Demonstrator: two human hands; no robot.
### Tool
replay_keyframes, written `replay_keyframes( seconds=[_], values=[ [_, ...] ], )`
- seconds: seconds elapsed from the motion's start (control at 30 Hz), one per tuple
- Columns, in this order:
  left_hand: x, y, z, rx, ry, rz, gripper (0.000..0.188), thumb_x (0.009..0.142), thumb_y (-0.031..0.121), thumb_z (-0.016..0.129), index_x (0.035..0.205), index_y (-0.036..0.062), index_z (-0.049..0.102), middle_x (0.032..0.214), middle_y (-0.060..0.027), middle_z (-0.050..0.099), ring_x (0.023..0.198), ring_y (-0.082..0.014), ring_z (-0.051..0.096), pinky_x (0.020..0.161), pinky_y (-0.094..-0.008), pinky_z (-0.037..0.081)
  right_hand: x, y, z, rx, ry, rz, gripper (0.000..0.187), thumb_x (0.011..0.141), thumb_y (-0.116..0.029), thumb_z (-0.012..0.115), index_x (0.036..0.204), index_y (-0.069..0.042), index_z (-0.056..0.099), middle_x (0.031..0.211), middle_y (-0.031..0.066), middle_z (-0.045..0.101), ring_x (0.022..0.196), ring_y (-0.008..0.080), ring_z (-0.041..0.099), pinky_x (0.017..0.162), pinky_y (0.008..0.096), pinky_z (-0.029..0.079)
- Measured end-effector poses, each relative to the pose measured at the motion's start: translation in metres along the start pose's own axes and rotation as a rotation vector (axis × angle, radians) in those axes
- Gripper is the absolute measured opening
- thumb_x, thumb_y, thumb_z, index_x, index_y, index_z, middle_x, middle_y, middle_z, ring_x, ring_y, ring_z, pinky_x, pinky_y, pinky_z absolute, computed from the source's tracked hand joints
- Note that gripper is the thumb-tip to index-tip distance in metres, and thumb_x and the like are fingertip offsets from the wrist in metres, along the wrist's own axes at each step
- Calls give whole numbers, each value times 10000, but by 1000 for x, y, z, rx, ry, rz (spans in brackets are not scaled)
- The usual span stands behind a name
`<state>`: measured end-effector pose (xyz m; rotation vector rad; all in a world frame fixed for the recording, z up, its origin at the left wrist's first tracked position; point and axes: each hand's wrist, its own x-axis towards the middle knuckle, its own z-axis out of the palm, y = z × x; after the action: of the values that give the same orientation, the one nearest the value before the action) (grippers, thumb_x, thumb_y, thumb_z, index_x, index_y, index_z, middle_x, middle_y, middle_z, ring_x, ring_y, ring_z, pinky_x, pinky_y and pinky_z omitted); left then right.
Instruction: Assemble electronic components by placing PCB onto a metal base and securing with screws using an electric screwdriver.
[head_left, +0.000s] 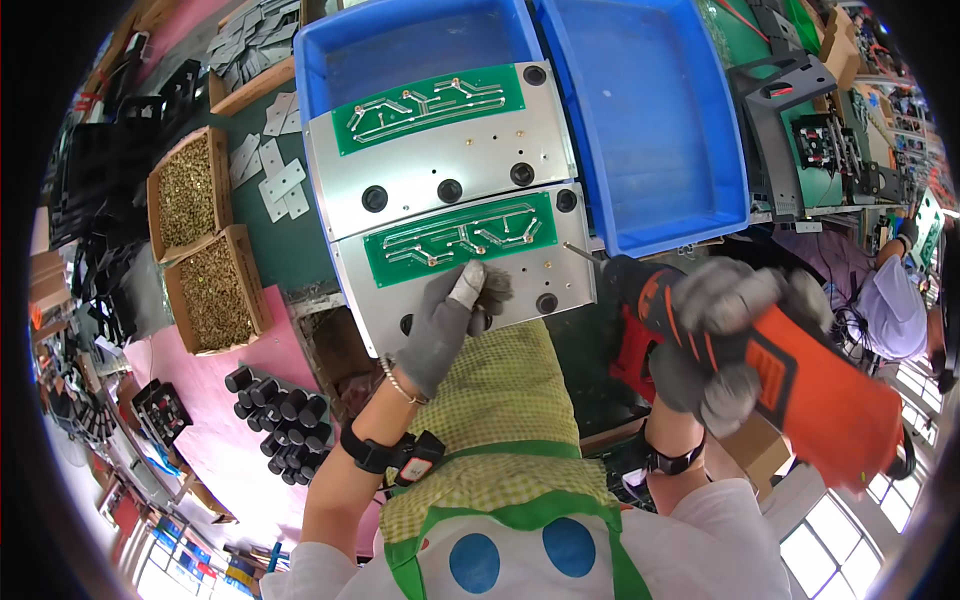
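Observation:
My right hand (725,340), in a grey glove, is wrapped around an orange and black power screwdriver (790,360). The tool's thin bit (578,250) points left, over the right edge of the nearer metal panel (350,290). A green circuit board (400,265) lies on that panel. At the board's near edge is my gloved left hand (445,315), with thumb and fingers pressed together; whatever they hold is hidden. Just beyond lies a second metal panel (480,165) carrying a similar green board (430,115).
Both panels rest across a blue bin (320,50), with another blue bin (650,110) beside it. To the left are two cardboard boxes of small brassy parts (187,195), flat metal plates (285,180) and black cylinders (285,420). A person's arm (895,245) shows far right.

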<state>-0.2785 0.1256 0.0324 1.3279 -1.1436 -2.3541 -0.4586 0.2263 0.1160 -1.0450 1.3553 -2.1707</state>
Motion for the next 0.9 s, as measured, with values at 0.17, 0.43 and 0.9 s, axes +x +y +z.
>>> replay_keyframes(
  seconds=[0.17, 0.43, 0.9],
  values=[
    [0, 5, -14, 180, 73, 89, 343, 911, 316, 451, 834, 13, 590, 673, 8, 535, 590, -50, 453, 494, -181, 331, 2, 26, -17, 17, -83, 111, 744, 675, -240, 777, 1225, -48, 315, 888, 157, 590, 895, 244, 553, 835, 388, 448],
    [-1, -2, -36, -294, -109, 27, 388, 921, 377, 368, 862, 27, 524, 547, 20, 409, 449, -80, 335, 441, -211, 272, 12, 33, -8, 163, -166, 128, 715, 598, -177, 823, 1141, -46, 376, 821, 108, 611, 782, 242, 589, 748, 383, 486],
    [39, -26, -14, 1462, 480, 989, 158, 722, 162, 654, 869, 105, 644, 602, -9, 457, 502, -150, 485, 418, -276, 379, 11, 34, 26, -66, -17, -99, 780, 651, -345, 779, 1197, 7, 346, 766, 110, 571, 567, 195, 537, 541, 317, 470]
  ],
)
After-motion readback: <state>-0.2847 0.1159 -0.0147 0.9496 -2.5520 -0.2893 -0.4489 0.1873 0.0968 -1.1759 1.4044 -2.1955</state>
